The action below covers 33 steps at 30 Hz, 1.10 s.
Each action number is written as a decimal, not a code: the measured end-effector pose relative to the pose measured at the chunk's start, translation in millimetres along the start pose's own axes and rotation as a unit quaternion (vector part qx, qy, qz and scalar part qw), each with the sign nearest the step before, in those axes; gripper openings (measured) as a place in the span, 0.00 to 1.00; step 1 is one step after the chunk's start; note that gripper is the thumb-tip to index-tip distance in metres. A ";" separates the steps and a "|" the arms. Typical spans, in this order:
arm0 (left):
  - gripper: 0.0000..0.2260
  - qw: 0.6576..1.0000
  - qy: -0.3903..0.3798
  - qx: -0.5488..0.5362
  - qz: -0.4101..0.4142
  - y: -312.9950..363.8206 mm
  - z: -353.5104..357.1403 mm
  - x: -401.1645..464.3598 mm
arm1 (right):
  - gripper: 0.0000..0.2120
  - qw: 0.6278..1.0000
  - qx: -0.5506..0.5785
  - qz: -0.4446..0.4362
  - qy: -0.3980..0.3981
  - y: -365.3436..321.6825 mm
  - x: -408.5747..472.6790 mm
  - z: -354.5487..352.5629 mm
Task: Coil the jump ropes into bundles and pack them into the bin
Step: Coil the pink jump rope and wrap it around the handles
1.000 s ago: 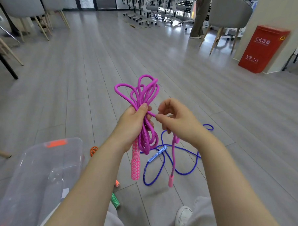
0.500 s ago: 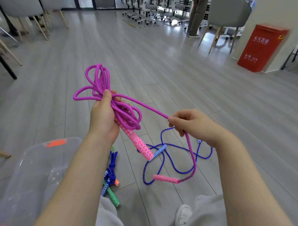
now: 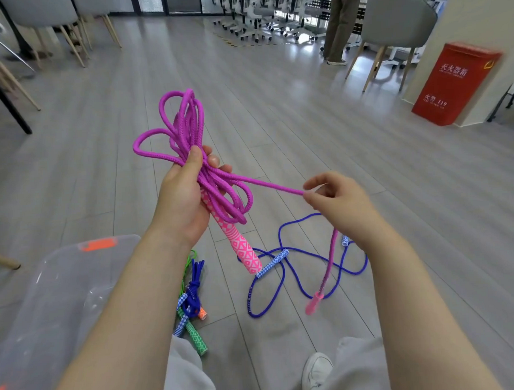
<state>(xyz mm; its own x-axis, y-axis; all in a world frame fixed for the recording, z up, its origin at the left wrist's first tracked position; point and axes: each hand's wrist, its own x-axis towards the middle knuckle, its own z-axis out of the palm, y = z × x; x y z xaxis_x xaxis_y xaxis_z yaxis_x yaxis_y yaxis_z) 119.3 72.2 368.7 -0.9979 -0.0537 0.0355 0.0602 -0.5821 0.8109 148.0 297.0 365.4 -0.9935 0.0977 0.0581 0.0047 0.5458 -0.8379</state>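
My left hand [image 3: 182, 198] grips a purple jump rope [image 3: 185, 124] coiled into loops, with its pink patterned handle [image 3: 243, 248] sticking out below the palm. A free strand runs right to my right hand [image 3: 335, 203], which pinches it between thumb and fingers. The rope's other pink handle [image 3: 313, 304] dangles below that hand. A blue jump rope [image 3: 283, 282] lies loose on the floor beneath. A clear plastic bin [image 3: 62, 291] with an orange latch stands at the lower left.
A tied bundle of blue rope with green and orange handles [image 3: 191, 312] lies on the floor by my left knee. My shoe [image 3: 316, 372] is at the bottom. A red box [image 3: 454, 83], chairs and a standing person are far off.
My right hand has risen and moved right, pulling the strand out taut. The dangling handle now hangs lower and straighter. The left hand has kept its grip on the coils.
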 end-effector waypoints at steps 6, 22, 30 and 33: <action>0.12 0.986 0.113 -0.110 0.055 7.7 -10.9 10.0 | 0.12 0.999 0.023 0.026 -0.013 9.4 -2.6 -19.6; 0.10 0.932 -0.118 0.336 -0.064 -18.2 10.0 -17.4 | 0.04 0.988 0.111 -0.070 -0.086 -16.4 -7.7 13.3; 0.12 0.932 -0.176 0.269 -0.169 -24.7 18.4 -26.9 | 0.13 0.991 0.093 -0.081 -0.043 -12.3 -1.9 24.1; 0.10 0.932 -0.179 0.254 -0.186 -26.7 20.5 -28.4 | 0.10 0.994 0.072 -0.083 -0.029 -8.5 -1.2 25.0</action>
<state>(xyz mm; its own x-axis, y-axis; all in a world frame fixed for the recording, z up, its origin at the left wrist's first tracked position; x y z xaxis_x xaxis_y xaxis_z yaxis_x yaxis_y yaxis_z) 145.5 105.9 358.0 -0.8965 0.4027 -0.1846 -0.2195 -0.0418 0.9747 146.3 271.4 358.8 -0.9841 -0.0337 0.1746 -0.1721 0.4260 -0.8882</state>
